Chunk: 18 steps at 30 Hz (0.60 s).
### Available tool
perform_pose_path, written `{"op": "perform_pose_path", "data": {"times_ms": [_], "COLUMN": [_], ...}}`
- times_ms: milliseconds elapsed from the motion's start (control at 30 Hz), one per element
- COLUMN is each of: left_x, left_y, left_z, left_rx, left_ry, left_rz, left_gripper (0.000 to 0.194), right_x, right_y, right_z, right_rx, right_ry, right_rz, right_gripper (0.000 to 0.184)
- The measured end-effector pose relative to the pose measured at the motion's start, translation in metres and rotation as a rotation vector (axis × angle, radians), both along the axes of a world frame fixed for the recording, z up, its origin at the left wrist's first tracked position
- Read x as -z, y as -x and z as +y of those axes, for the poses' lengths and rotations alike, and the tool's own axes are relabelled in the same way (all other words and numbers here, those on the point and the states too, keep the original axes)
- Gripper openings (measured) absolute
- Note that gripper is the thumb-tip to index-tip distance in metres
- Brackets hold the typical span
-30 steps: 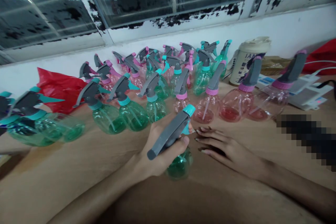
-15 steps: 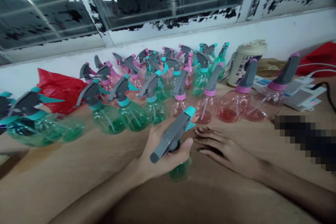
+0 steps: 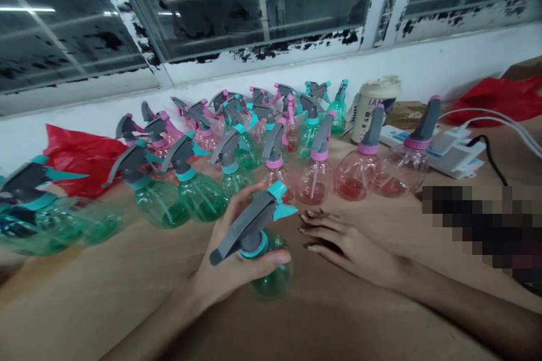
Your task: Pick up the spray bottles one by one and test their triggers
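Note:
My left hand is wrapped round a green spray bottle with a grey trigger head and teal nozzle, holding it upright on the brown table. My right hand lies flat on the table just right of that bottle, fingers stretched out and holding nothing. Behind both hands stand several green spray bottles and several pink ones in rows.
A red plastic bag lies at the back left, another red bag at the back right. A cream paper cup stands by the wall. A white power strip with cables sits at the right. A window runs above.
The view has shifted, so everything sits further left and lower. My left hand has slid down from the trigger head to the bottle's body. My right hand stays flat.

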<state>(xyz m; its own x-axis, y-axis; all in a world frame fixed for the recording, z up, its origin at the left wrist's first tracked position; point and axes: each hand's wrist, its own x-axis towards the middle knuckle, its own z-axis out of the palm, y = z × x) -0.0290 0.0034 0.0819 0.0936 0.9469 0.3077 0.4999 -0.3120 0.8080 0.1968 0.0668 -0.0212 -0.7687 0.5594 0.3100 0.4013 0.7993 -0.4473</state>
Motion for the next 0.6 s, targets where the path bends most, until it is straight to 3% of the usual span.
{"op": "perform_pose_path", "data": {"times_ms": [167, 367, 600], "left_x": [0.002, 0.008, -0.010], "left_y": [0.006, 0.011, 0.012], "left_z": [-0.012, -0.029, -0.046], "left_rx": [0.051, -0.034, -0.173], "left_ry": [0.052, 0.001, 0.019], "left_rz": [0.056, 0.263, 0.319], "left_gripper": [0.054, 0.029, 0.028], "right_x": [0.001, -0.001, -0.002], "right_y": [0.001, 0.001, 0.002], "right_z": [0.001, 0.002, 0.003], "right_rx": [-0.005, -0.019, -0.022], "right_ry": [-0.017, -0.027, -0.033], "right_rz": [0.049, 0.077, 0.038], "right_gripper": [0.031, 0.032, 0.031]}}
